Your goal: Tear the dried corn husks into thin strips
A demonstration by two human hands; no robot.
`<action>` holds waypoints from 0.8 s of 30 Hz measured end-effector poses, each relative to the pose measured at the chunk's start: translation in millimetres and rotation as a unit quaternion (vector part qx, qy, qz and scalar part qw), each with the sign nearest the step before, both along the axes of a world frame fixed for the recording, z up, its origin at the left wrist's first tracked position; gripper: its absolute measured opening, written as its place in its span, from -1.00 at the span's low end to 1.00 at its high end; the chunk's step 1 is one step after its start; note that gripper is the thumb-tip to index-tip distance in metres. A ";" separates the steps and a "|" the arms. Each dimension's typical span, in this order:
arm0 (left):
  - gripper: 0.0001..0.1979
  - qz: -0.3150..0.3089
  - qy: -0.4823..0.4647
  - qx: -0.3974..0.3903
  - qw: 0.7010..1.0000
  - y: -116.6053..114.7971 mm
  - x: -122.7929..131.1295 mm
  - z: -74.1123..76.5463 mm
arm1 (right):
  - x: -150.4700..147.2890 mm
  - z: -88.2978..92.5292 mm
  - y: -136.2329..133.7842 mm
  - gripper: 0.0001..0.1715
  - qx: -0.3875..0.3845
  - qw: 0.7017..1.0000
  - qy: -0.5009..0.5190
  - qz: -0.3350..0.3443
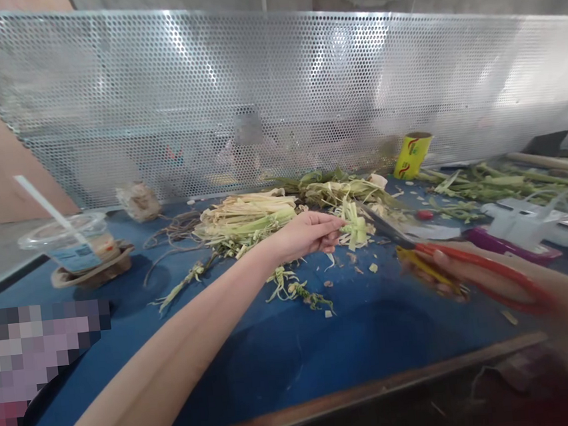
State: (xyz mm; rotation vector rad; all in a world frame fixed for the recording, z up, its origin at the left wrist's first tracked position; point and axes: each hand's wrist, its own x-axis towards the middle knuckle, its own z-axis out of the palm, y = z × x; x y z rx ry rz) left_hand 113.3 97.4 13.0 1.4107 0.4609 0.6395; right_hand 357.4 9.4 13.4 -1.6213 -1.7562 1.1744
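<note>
The small leaf bundle [357,230] was up in front of the person, above the blue table [357,346], beside the tips of the scissors [469,253]; whether the blades touched it could not be told. It looked very light, with pale, flat strips that would probably bend easily and split or fray if squeezed hard. The knotted middle seemed the firmest place to take hold; the loose ends likely offered little support.

The left hand [313,230] pinched the bundle at its near side between thumb and forefinger, the other fingers curled underneath. The left arm reached in from the lower left, almost straight, the wrist only slightly bent. The right hand [443,271], blurred, was closed around the scissors' red handles, its forearm coming in from the lower right. Something yellow showed there too, but its nature was unclear.
</note>
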 end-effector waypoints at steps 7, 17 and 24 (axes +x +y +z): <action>-0.77 -0.020 -0.004 -0.019 1.000 -8.8 5.5 3.4 | -11.2 -1.1 -1.0 -0.40 0.000 0.992 0.041 0.121; -0.73 -0.028 -0.016 -0.010 0.999 -7.8 8.4 0.9 | -14.7 -14.8 -1.9 -0.38 -0.028 0.987 0.116 0.103; -0.72 -0.012 -0.014 -0.015 1.000 -9.0 8.5 1.9 | -17.4 -16.9 -3.2 -0.35 -0.039 0.988 0.132 0.065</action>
